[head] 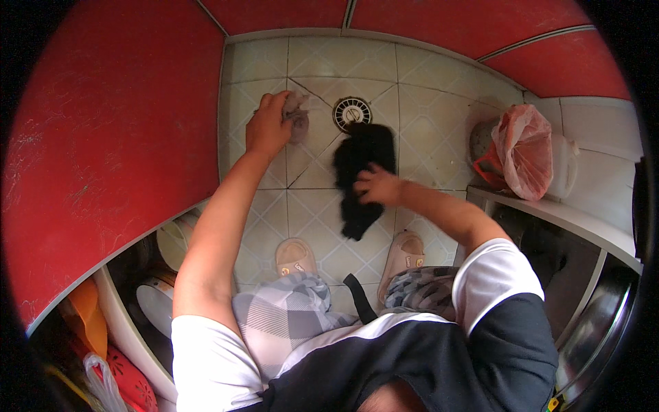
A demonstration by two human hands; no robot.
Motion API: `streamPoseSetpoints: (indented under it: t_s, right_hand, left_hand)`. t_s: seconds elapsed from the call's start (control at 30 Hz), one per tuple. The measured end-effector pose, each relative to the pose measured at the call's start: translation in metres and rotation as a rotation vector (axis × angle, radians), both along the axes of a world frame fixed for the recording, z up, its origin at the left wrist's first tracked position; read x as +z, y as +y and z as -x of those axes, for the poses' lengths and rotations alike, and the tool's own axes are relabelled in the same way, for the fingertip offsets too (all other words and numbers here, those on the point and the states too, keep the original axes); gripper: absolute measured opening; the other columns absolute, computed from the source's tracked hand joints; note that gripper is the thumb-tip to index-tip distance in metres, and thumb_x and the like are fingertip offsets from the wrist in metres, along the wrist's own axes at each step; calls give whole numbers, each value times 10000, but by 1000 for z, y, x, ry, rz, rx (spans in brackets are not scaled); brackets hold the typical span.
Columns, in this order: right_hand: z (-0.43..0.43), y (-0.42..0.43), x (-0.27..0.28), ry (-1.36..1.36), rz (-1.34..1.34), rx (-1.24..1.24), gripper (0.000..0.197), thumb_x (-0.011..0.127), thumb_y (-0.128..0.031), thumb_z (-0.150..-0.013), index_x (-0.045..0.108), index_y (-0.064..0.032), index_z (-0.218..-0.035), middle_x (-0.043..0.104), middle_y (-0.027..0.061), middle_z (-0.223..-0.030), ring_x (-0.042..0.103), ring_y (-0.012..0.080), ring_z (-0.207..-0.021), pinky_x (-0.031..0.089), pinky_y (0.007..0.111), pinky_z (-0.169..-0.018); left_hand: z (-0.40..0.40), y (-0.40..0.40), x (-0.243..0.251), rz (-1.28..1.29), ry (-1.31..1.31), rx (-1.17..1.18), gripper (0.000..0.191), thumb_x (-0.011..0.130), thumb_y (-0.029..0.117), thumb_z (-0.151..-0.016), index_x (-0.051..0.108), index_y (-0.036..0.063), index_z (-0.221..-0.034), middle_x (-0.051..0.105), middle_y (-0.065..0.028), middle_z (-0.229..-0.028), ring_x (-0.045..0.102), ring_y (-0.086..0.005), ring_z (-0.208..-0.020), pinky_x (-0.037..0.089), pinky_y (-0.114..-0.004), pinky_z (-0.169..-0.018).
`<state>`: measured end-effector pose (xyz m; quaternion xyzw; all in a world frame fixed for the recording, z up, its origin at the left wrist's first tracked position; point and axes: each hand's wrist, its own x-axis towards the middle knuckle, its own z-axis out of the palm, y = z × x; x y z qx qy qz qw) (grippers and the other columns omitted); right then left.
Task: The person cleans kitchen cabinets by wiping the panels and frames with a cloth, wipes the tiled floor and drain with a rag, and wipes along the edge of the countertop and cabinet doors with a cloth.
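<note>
My left hand [267,125] is closed around a crumpled greyish cloth or film [297,121], held above the tiled floor left of the round drain cover [352,114]. A black, fuzzy-edged cloth [368,147] lies long-ways on the tiles, its far end touching the drain's near rim. Over its right side is my right hand [379,186], blurred, with several fingers spread against the black cloth. Whether those fingers pinch the fabric or only touch it cannot be told.
Red cabinet panels [128,118] border the floor [262,211] at left and far side. At right, a pinkish plastic bag [525,149] stands beside a white jug [565,165]. Low shelves with a white dish [156,304] and a metal pan [600,319] flank me. My slippers [294,256] are close to the cloth.
</note>
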<state>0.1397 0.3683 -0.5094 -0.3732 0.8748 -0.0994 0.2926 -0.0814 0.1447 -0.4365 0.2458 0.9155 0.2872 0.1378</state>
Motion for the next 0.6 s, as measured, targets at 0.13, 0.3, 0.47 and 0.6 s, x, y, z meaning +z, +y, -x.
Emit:
streamPoseSetpoints:
  t_s: [0.13, 0.3, 0.47, 0.6]
  right_hand:
    - [-11, 93, 39, 13, -271, -125, 384, 686, -87, -646, 706, -204, -1011, 528, 30, -1238, 403, 282, -1239, 345, 549, -1032]
    - [4, 113, 89, 209, -54, -329, 396, 706, -62, -590, 703, -169, -972, 549, 23, -1179, 432, 272, -1191, 406, 480, -925]
    - [90, 35, 65, 367, 110, -420, 590, 712, -19, -593, 635, -169, -1158, 502, 49, -1313, 420, 299, -1216, 421, 471, -906]
    - [105, -3, 2, 311, -133, -609, 605, 687, -18, -663, 594, -198, -1232, 421, 53, -1379, 370, 320, -1273, 424, 495, -933]
  left_hand:
    - [0, 0, 0, -18, 33, -32, 534, 635, 87, -791, 492, 172, -1298, 512, -82, -1219, 577, -329, -1049, 493, -424, -846]
    - [1, -3, 1, -23, 55, -87, 555, 624, 25, -788, 485, 157, -1309, 513, -104, -1216, 556, -325, -1092, 475, -406, -880]
    - [8, 4, -9, 5, -1, 17, 522, 643, 104, -796, 501, 178, -1293, 510, -95, -1216, 577, -324, -1059, 487, -425, -855]
    - [7, 10, -14, -10, 6, -27, 525, 650, 115, -797, 500, 180, -1295, 509, -94, -1220, 580, -315, -1053, 490, -418, -848]
